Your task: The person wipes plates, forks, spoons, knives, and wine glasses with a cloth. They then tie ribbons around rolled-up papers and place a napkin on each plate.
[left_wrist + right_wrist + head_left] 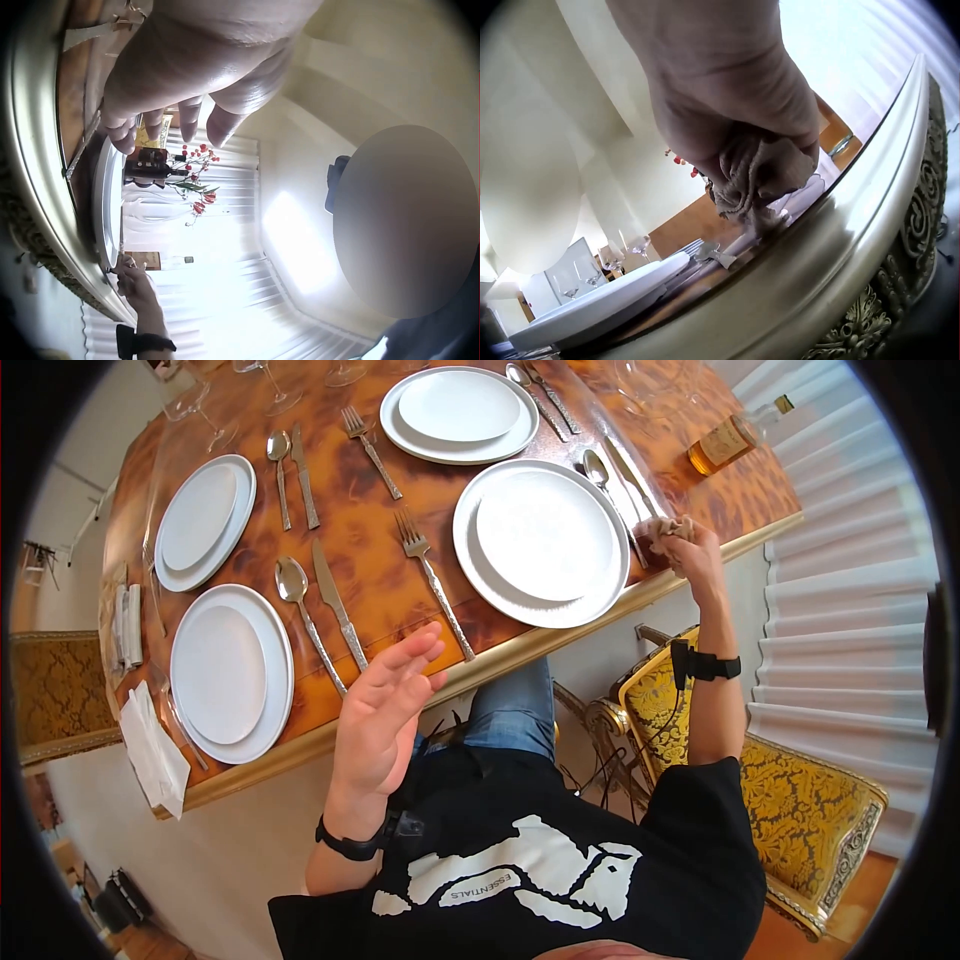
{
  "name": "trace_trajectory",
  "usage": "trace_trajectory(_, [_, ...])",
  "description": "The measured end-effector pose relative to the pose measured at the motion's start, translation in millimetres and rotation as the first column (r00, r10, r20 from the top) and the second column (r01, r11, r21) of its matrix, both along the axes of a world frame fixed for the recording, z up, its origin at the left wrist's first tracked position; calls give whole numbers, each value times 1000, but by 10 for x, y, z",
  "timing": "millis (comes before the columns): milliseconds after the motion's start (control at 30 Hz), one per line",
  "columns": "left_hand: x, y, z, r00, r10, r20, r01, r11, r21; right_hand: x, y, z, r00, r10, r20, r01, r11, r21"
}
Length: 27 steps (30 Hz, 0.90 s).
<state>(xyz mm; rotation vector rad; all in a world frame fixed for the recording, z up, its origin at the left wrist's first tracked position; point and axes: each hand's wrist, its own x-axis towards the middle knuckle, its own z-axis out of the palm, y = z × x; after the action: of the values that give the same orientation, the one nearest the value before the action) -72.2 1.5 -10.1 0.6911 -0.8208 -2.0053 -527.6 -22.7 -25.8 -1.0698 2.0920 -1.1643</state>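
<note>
The right hand (694,560) grips a crumpled beige cloth (668,538) at the table's front edge, to the right of the knife and spoon (596,467) beside a stacked pair of white plates (545,535). Seen from the right wrist, the fingers curl round the cloth (754,176), low over the table edge (832,247). The left hand (385,710) is raised near the front edge, fingers extended, holding nothing, close to a fork (436,585) and a knife (338,603). In the left wrist view the left hand's (195,75) fingers hang apart above the table.
More stacked white plates (215,670) with cutlery stand at the left and back. A bottle (728,444) is at the right end, wine glasses (268,390) at the back. Folded napkins (152,745) lie at the left corner. A yellow patterned chair (800,810) stands at the right.
</note>
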Motion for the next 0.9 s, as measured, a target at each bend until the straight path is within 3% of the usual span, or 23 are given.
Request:
trace_trajectory(100, [4, 0, 5, 1000, -8, 29, 8, 1000, -6, 43, -11, -52, 995, 34, -98, -30, 999, 45])
trace_trajectory(167, [26, -1, -6, 1000, 6, -9, -6, 999, 41, 76, 24, -2, 966, -47, -253, 60, 997, 41])
trace_trajectory(200, [32, 0, 1, 1000, -4, -7, 5, 999, 41, 51, 60, -16, 966, -57, -250, 70, 997, 42])
trace_trajectory(267, [19, -15, 16, 1000, 22, 10, -22, 999, 49, -43, 132, -36, 995, -95, 23, 97, 936, -339])
trace_trajectory(300, [4, -25, 12, 1000, 15, 7, -16, 999, 49, -125, 155, -68, 995, -101, 20, 101, 935, -340])
trace_trajectory(367, [2, -23, 7, 1000, 9, 12, -10, 999, 33, -364, 182, -209, 898, -79, 433, 343, 742, -576])
trace_trajectory(433, [-6, -26, 3, 1000, 5, 20, -5, 999, 43, -534, 188, -259, 862, -52, 504, 383, 719, -580])
trace_trajectory(500, [-26, -37, 10, 1000, 3, 26, -4, 999, 43, -430, 148, -31, 654, 53, 754, 606, 560, -565])
trace_trajectory(567, [-22, -27, 33, 996, 12, 94, -14, 1000, 19, -524, 172, 106, 658, 176, 733, 536, 575, -619])
trace_trajectory(633, [31, -60, 86, 990, 77, 114, -79, 997, 8, -314, 139, 326, 572, 280, 771, 542, 576, -612])
trace_trajectory(700, [149, -188, 113, 984, 22, 175, -22, 1000, 0, -17, 87, 488, 447, 319, 836, 570, 618, -541])
trace_trajectory(733, [194, -301, 183, 966, 40, 254, -25, 998, -61, 120, 88, 516, 302, 430, 851, 534, 663, -525])
trace_trajectory(833, [288, -750, 426, 840, 137, 526, 25, 957, -289, 410, 46, 442, 155, 529, 834, 362, 755, -547])
trace_trajectory(900, [327, -1159, 488, 712, 174, 680, 119, 925, -362, 563, 31, 407, 137, 560, 817, 281, 769, -574])
